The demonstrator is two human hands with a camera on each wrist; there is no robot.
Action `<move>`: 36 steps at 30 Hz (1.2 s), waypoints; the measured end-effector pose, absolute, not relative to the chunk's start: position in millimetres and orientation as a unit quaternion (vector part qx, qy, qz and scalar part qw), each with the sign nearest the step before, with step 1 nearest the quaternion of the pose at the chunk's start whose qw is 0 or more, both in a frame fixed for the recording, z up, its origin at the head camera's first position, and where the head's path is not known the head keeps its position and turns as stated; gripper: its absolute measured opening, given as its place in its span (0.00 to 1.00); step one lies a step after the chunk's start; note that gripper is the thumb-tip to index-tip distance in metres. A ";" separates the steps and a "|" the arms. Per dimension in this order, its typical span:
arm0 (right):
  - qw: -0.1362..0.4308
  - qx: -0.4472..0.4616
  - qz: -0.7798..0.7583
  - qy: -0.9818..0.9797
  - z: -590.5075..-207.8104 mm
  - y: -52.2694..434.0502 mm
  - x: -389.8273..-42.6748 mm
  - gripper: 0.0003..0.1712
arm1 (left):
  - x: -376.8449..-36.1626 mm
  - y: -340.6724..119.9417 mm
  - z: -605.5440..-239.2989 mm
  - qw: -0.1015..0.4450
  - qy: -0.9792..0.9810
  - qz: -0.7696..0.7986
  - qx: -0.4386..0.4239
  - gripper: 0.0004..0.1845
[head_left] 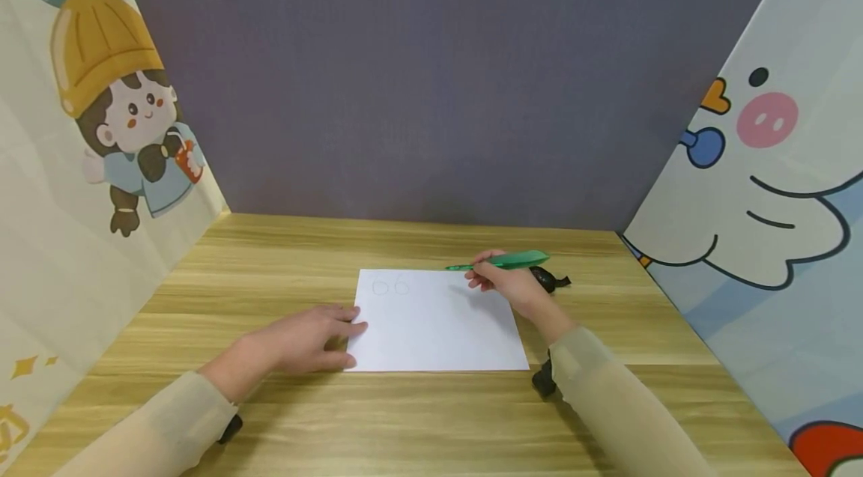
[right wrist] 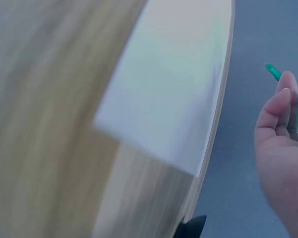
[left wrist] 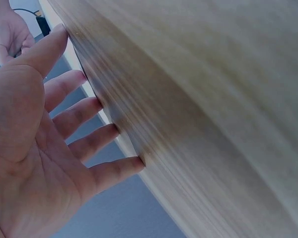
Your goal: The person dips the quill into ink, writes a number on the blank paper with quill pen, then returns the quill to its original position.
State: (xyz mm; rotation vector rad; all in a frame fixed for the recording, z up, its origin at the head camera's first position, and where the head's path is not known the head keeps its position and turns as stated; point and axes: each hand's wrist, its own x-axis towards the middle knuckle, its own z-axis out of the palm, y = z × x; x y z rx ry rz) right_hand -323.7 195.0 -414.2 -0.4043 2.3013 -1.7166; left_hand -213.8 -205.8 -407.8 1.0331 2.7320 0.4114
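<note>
A white sheet of paper (head_left: 437, 320) lies flat on the wooden table (head_left: 270, 267), with two faint round marks (head_left: 390, 286) near its far left corner. My left hand (head_left: 312, 338) rests flat with straight fingers on the sheet's left edge; in the left wrist view the left hand (left wrist: 49, 148) shows its fingers spread against the table (left wrist: 213, 99). My right hand (head_left: 506, 282) holds a green pen (head_left: 502, 261) above the sheet's far right corner, tip pointing left. In the right wrist view the pen (right wrist: 280, 79) shows beside the right hand's fingers (right wrist: 283, 104), with the paper (right wrist: 174, 94) below.
A dark purple wall (head_left: 431, 73) closes the back. Cartoon-printed panels stand at the left (head_left: 81, 132) and right (head_left: 762, 162). A small black object (head_left: 549, 280) lies on the table just behind my right hand.
</note>
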 end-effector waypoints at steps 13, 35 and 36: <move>0.145 -0.174 -0.576 0.785 -420.5 167.5 -333.2 0.14 | -215.6 -206.2 -409.1 0.088 0.921 0.137 0.355 0.36; 0.134 -0.136 -0.552 0.812 -419.6 139.8 -339.2 0.11 | -213.9 -206.0 -408.0 0.091 0.922 0.138 0.350 0.36; 0.131 -0.133 -0.552 0.812 -420.1 139.6 -339.4 0.11 | -214.1 -206.1 -408.3 0.091 0.922 0.138 0.350 0.36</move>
